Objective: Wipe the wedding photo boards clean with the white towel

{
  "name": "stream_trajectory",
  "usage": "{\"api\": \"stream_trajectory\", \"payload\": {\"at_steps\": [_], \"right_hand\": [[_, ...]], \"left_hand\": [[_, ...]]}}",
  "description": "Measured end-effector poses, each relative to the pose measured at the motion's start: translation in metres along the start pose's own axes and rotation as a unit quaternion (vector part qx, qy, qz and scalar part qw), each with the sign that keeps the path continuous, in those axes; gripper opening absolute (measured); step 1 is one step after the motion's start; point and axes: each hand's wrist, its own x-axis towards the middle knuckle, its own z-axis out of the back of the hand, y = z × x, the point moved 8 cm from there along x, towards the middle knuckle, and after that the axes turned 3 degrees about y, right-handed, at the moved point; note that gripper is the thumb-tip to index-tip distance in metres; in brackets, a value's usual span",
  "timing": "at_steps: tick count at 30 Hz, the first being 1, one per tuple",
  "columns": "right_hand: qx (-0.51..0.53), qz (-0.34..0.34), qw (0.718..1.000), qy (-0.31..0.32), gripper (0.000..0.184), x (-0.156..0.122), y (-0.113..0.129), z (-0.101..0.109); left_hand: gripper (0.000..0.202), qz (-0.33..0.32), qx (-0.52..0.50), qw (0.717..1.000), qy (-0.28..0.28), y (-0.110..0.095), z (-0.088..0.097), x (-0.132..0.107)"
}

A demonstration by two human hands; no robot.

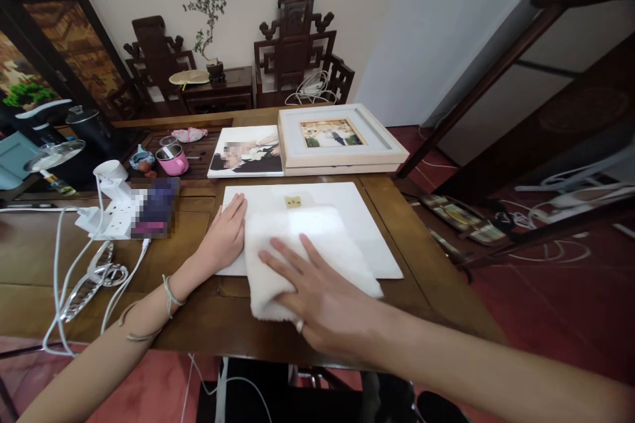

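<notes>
A white flat board (364, 221) lies on the wooden table (198, 324) with a small yellow tag (294, 201) near its far edge. A folded white cloth (317, 238) covers the board's near part. My right hand (317, 297) rests flat on the cloth with fingers stretched out and apart. My left hand (225, 238) lies flat on the board's left edge, fingers together and extended, touching the cloth's left side.
Behind the board are a photo print (248, 152) and a stacked white picture frame (342, 139). At left sit a pink cup (172, 160), a white power strip (112, 211) with cables, and metal scissors (99, 274). Carved chairs (297, 53) stand at the back wall.
</notes>
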Motion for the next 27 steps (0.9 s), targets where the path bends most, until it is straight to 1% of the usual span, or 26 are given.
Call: {"api": "stream_trajectory", "payload": {"at_steps": [2, 3, 5, 7, 9, 11, 13, 15, 17, 19, 20, 22, 23, 25, 27], "right_hand": [[0.021, 0.000, 1.000, 0.005, 0.041, -0.008, 0.006, -0.001], [0.027, -0.004, 1.000, 0.008, 0.042, -0.009, 0.004, 0.000], [0.033, -0.022, 0.999, 0.011, 0.044, -0.005, -0.006, 0.007], [0.024, -0.050, 0.998, -0.003, 0.046, 0.005, -0.024, 0.017], [0.001, -0.090, 0.995, -0.030, 0.047, 0.020, -0.044, 0.028], [-0.025, -0.127, 0.990, -0.048, 0.048, 0.036, -0.058, 0.034], [-0.050, -0.138, 0.988, -0.048, 0.046, 0.051, -0.061, 0.033], [-0.067, -0.096, 0.992, -0.034, 0.045, 0.060, -0.050, 0.027], [-0.075, -0.019, 0.997, -0.011, 0.044, 0.060, -0.029, 0.019], [-0.065, 0.061, 0.996, 0.011, 0.042, 0.048, -0.009, 0.013], [-0.052, 0.093, 0.994, 0.016, 0.041, 0.039, -0.001, 0.011], [-0.014, 0.134, 0.991, 0.015, 0.041, 0.019, 0.009, 0.013], [0.009, 0.141, 0.990, 0.011, 0.043, 0.010, 0.009, 0.015], [0.047, 0.127, 0.991, 0.001, 0.045, -0.004, 0.001, 0.022], [0.066, 0.089, 0.994, -0.015, 0.044, -0.009, -0.015, 0.030]], "left_hand": [[0.050, -0.002, 0.002, 1.000, -0.003, 0.000, 0.000, 0.000], [0.050, -0.002, 0.002, 1.000, -0.004, 0.000, 0.000, 0.000], [0.051, 0.001, -0.005, 1.000, -0.006, 0.001, -0.001, 0.000], [0.052, 0.006, -0.028, 1.000, -0.011, 0.003, -0.001, 0.001], [0.052, 0.021, -0.074, 0.997, -0.023, 0.007, 0.001, 0.002], [0.052, 0.048, -0.138, 0.988, -0.056, 0.014, 0.006, 0.003], [0.052, 0.074, -0.206, 0.970, -0.104, 0.021, 0.014, 0.002], [0.054, 0.091, -0.261, 0.949, -0.152, 0.026, 0.022, -0.001], [0.055, 0.095, -0.297, 0.932, -0.184, 0.028, 0.028, -0.002], [0.055, 0.092, -0.314, 0.924, -0.199, 0.028, 0.032, -0.003], [0.055, 0.089, -0.313, 0.924, -0.200, 0.027, 0.033, -0.004], [0.055, 0.085, -0.289, 0.934, -0.194, 0.023, 0.034, -0.004], [0.054, 0.083, -0.265, 0.943, -0.184, 0.020, 0.033, -0.004], [0.051, 0.071, -0.201, 0.966, -0.149, 0.011, 0.027, -0.004], [0.050, 0.050, -0.131, 0.985, -0.096, 0.002, 0.017, -0.003]]}}
